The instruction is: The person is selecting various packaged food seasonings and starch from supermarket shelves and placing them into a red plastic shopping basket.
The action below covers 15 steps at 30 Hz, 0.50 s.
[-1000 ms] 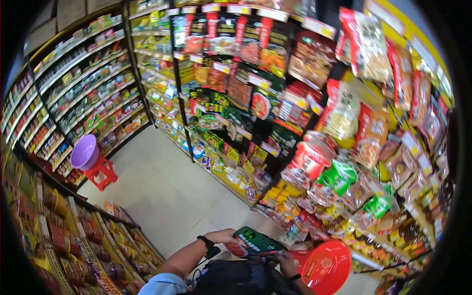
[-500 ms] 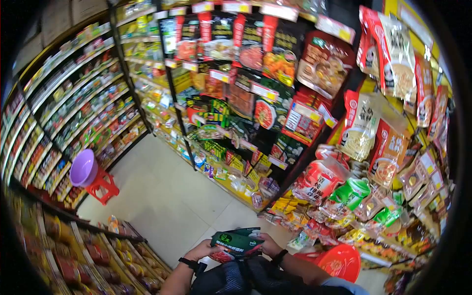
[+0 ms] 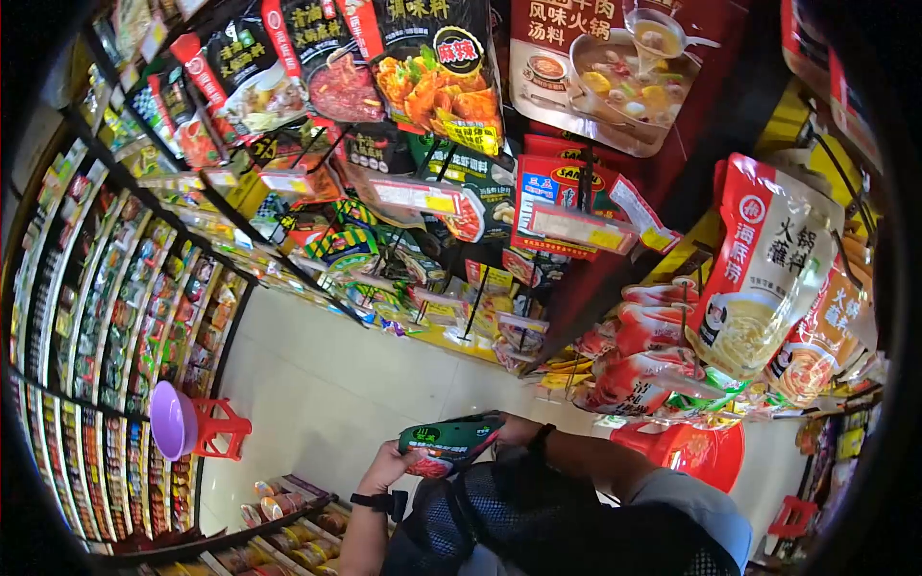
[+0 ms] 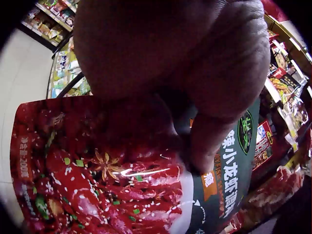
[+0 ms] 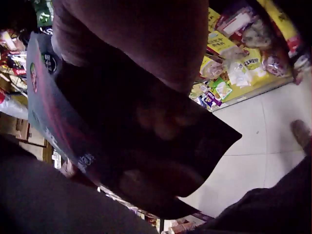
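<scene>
In the head view, a dark green seasoning pouch (image 3: pixel 447 446) with a red crayfish picture is held in front of the body. My left hand (image 3: pixel 387 468) grips its left end, and the right hand (image 3: pixel 519 430) holds the opposite end. The left wrist view shows the left thumb (image 4: pixel 207 146) lying across the printed front of the pouch (image 4: pixel 112 165). From the right wrist, the right hand (image 5: pixel 136 34) overlaps the pouch (image 5: pixel 53 107), whose near side is in deep shadow. A second dark edge (image 5: pixel 165 212) shows below the first.
Packed racks of hanging seasoning packets (image 3: pixel 442 72) stand ahead, with pale sauce pouches (image 3: pixel 759 278) at the right. A purple basin (image 3: pixel 173 422) sits on a red stool (image 3: pixel 221 429) at the left. Behind my right arm is a red basin (image 3: pixel 706 456). Pale floor tiles (image 3: pixel 317 374) lie between the shelves.
My view has moved closer to the hanging packets and turned. Both hands keep hold of the pouch, whose right end now tilts upward; the right forearm has come up across the view.
</scene>
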{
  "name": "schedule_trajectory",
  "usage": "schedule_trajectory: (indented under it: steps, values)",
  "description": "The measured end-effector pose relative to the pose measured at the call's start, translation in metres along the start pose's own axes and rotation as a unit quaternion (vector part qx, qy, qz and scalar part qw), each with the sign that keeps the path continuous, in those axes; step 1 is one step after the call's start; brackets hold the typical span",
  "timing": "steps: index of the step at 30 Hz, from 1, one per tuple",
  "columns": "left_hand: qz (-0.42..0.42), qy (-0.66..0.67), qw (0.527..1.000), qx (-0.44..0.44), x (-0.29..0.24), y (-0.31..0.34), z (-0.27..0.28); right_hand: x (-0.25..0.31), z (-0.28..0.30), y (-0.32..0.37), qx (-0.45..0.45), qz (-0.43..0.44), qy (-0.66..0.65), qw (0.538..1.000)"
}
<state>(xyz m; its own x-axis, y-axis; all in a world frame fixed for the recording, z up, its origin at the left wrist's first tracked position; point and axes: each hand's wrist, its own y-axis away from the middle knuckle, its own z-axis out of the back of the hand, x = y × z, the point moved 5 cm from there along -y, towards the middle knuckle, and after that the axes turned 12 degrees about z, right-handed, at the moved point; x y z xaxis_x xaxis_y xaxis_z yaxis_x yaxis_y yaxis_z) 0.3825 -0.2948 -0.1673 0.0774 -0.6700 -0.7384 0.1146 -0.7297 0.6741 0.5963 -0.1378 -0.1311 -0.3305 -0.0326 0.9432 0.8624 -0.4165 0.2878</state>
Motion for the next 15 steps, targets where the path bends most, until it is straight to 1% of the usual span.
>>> schedule_trajectory:
  steps: [1,2,4,5,6,8,9,11,12,13,14,15]
  values:
    - [0.000,-0.003,1.000,0.005,-0.004,-0.001,0.005,0.010,0.006,-0.007,-0.012,0.009,0.064,0.998]
    - [-0.012,0.011,1.000,-0.001,-0.006,-0.002,0.011,-0.009,-0.006,-0.019,0.020,0.055,0.002,0.998]
    - [-0.017,0.019,1.000,0.004,-0.010,-0.008,0.025,-0.024,-0.015,-0.038,0.041,0.094,-0.068,0.992]
    - [-0.019,0.021,1.000,0.006,-0.013,-0.013,0.031,-0.033,-0.017,-0.045,0.092,0.086,-0.015,0.992]
    - [-0.023,0.022,0.999,0.008,-0.016,-0.018,0.036,-0.045,-0.022,-0.054,0.108,0.087,-0.013,0.990]
    - [-0.032,0.022,0.999,0.027,-0.015,-0.036,0.045,-0.084,-0.037,-0.072,0.106,0.085,-0.044,0.990]
    - [-0.041,0.021,0.998,0.047,-0.016,-0.046,0.055,-0.115,-0.051,-0.086,0.089,0.077,-0.067,0.991]
    - [-0.019,-0.003,0.995,0.095,-0.037,-0.061,0.077,-0.170,-0.072,-0.111,0.044,0.065,-0.114,0.990]
    - [-0.007,-0.014,0.993,0.116,-0.046,-0.067,0.086,-0.179,-0.079,-0.122,0.025,0.060,-0.137,0.988]
    - [-0.035,-0.011,0.990,0.136,-0.047,-0.080,0.093,-0.143,-0.071,-0.121,-0.034,0.070,-0.192,0.978]
    - [-0.036,-0.020,0.988,0.147,-0.045,-0.091,0.105,-0.097,-0.063,-0.119,-0.093,0.080,-0.246,0.962]
    - [-0.035,-0.042,0.988,0.146,-0.040,-0.099,0.112,-0.074,-0.060,-0.118,-0.144,0.085,-0.293,0.941]
